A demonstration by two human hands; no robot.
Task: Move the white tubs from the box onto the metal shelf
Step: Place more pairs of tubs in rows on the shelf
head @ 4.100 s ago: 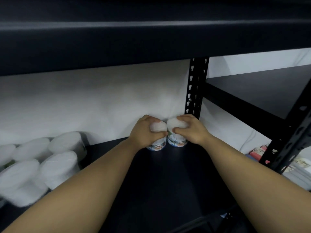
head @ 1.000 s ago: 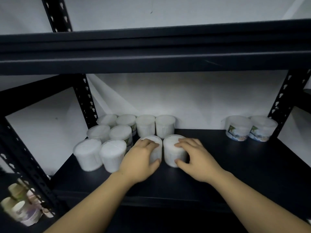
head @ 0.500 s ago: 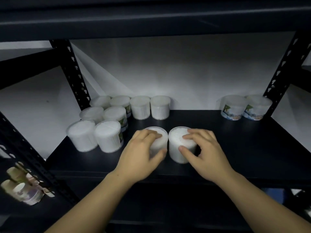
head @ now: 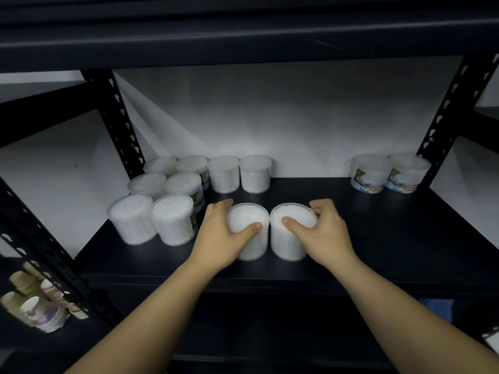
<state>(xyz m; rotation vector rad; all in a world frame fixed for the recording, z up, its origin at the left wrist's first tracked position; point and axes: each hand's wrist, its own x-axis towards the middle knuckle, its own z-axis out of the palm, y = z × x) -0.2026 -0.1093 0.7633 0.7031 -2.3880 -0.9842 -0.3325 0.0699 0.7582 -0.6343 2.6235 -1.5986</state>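
A: We have our left hand [head: 220, 233] wrapped round the left tub [head: 248, 230], thumb curled over its near rim and fingers round the far side. Our right hand [head: 322, 232] grips the right tub [head: 290, 230] the same way, mirrored. Both grips are closed on the tubs, not spread.

B: And the tubs themselves?

A: They stand upright and side by side, walls touching or nearly so, on the metal shelf [head: 378, 238], nearer its front edge than its back. We cannot tell whether their bases are fully down on the board.

B: So what makes this step go well?

A: In our judgement, we keep both tubs level, push them together towards the stored tubs [head: 172, 201] at the back left corner, and line them up before we let go. Pressing too hard on the lids could pop them, so we hold by the walls.

B: How do our arms sit?

A: Both forearms reach up from below the front edge and converge on the middle of the shelf, wrists roughly straight, palms turned inwards.

B: Anything else around?

A: Two labelled tubs [head: 388, 172] stand at the back right corner, well apart. Paper cups [head: 35, 303] lie on a lower level at the left. The box is out of view.
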